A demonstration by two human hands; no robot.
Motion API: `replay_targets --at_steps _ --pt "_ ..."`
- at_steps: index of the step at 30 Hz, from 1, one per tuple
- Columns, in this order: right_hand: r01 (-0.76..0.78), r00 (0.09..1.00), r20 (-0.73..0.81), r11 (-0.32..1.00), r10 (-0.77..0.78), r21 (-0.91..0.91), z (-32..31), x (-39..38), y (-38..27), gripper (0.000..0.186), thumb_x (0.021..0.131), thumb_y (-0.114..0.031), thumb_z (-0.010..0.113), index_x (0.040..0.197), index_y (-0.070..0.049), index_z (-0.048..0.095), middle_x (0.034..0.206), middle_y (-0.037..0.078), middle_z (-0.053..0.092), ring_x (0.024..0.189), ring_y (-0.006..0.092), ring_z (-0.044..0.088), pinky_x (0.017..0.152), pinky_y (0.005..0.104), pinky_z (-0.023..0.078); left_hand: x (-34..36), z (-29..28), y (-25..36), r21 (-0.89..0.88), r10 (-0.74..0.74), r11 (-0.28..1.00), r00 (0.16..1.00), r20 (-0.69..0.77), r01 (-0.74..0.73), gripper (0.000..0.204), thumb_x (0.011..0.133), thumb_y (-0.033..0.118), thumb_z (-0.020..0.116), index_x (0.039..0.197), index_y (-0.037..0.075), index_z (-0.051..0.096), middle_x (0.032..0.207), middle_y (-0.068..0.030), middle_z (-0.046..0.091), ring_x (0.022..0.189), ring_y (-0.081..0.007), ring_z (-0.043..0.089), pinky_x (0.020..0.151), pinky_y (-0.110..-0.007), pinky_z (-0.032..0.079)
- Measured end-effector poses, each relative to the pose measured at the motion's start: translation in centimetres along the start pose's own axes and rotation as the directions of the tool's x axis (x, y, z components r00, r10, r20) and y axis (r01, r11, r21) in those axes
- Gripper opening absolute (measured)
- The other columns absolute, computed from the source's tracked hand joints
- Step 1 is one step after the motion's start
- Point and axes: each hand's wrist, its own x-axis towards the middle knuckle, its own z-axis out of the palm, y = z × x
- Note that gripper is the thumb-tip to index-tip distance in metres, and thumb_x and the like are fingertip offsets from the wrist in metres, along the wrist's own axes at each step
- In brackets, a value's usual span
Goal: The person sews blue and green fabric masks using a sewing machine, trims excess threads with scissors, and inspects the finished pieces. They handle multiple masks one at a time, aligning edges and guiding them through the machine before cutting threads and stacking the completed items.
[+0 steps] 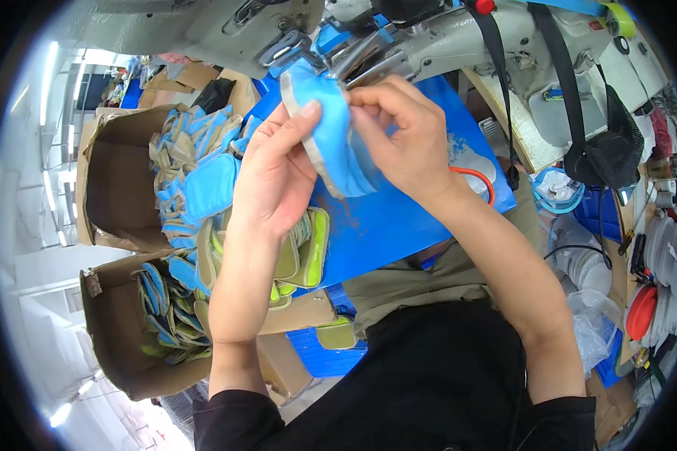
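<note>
Left hand (pixel 277 167) fingers held blue fabric (pixel 332 135) at grey machine (pixel 466 49), right hand (pixel 410 134) fingers pinched its edge, cardboard box (pixel 116 184) left of machine.

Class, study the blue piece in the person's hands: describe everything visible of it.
The blue piece looks like soft fabric, bright blue with beige trim along its left edge. Long and curved, it runs from top to bottom in the picture. The left hand grips its left side; the right hand pinches its right edge. Its upper end is near metal machine parts; contact is unclear.
</note>
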Motion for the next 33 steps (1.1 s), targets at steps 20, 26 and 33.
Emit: replay_targets --at_steps 20,26,33 --pt "-0.094 0.994 0.063 0.993 0.09 0.071 -0.5 -0.1 -0.1 0.01 0.09 -0.004 0.076 0.1 -0.005 0.077 0.079 0.006 0.065 0.065 0.0158 0.062 0.059 0.0296 0.048 1.2 0.3 -2.8 0.522 0.436 0.786 0.895 -0.092 -0.329 0.019 0.09 0.002 0.081 0.108 -0.002 0.077 0.098 -0.0058 0.078 0.085 -0.0078 0.07 0.076 -0.025 0.058" --pt "-0.163 0.985 0.071 0.983 0.157 0.083 -0.4 0.0 -0.4 0.008 0.091 -0.005 0.076 0.099 -0.004 0.077 0.075 0.005 0.063 0.064 0.0146 0.058 0.059 0.0295 0.045 1.5 0.8 -2.4 0.494 0.379 0.828 0.915 -0.142 -0.266 0.025 0.088 0.003 0.084 0.11 0.0 0.073 0.099 -0.0064 0.077 0.085 -0.0087 0.071 0.078 -0.025 0.057" --pt "-0.264 0.965 0.041 0.953 0.26 0.152 -0.2 0.1 -1.0 0.006 0.091 -0.005 0.075 0.097 -0.004 0.076 0.074 0.005 0.062 0.064 0.014 0.057 0.059 0.0303 0.044 2.2 1.5 -1.5 0.332 0.305 0.914 0.935 -0.182 -0.234 0.024 0.087 0.003 0.084 0.108 0.002 0.071 0.097 -0.0052 0.077 0.081 -0.0081 0.07 0.076 -0.025 0.057"
